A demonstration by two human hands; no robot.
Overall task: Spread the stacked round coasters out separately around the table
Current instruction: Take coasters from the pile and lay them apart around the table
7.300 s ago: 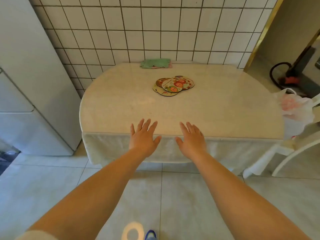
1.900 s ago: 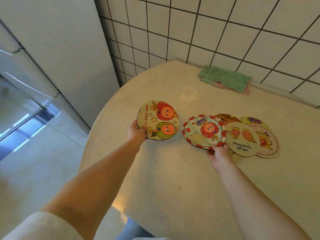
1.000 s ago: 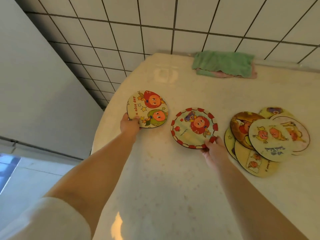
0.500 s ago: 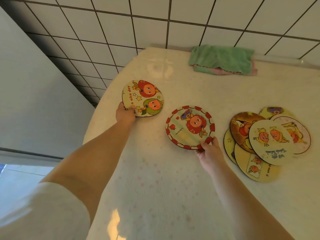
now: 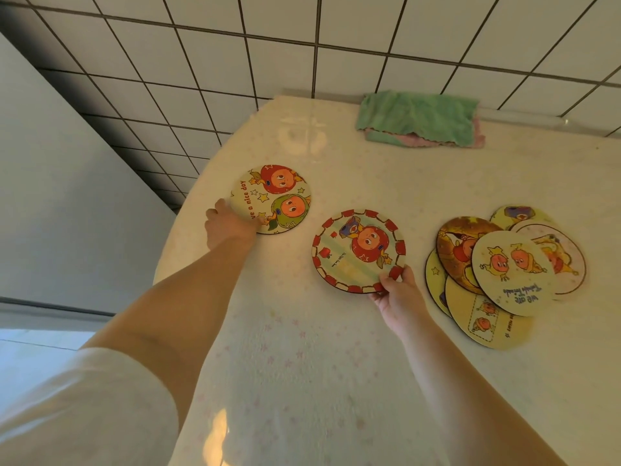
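A round coaster with a red and a green fruit face (image 5: 274,198) lies near the table's far left edge, my left hand (image 5: 228,225) gripping its near rim. A second coaster with a red checked border (image 5: 358,250) sits in the middle, held at its near right rim by my right hand (image 5: 398,294). To the right, several cartoon coasters (image 5: 507,270) lie overlapping in a loose pile.
The cream table (image 5: 336,364) curves away at its left edge, close to the left coaster. A folded green and pink cloth (image 5: 420,121) lies at the back against the white tiled wall (image 5: 336,45). A grey fridge side (image 5: 67,196) stands to the left.
Both hands have slid their coasters leftward and away from the pile, which stays put. The left coaster now lies flat near the table's edge.
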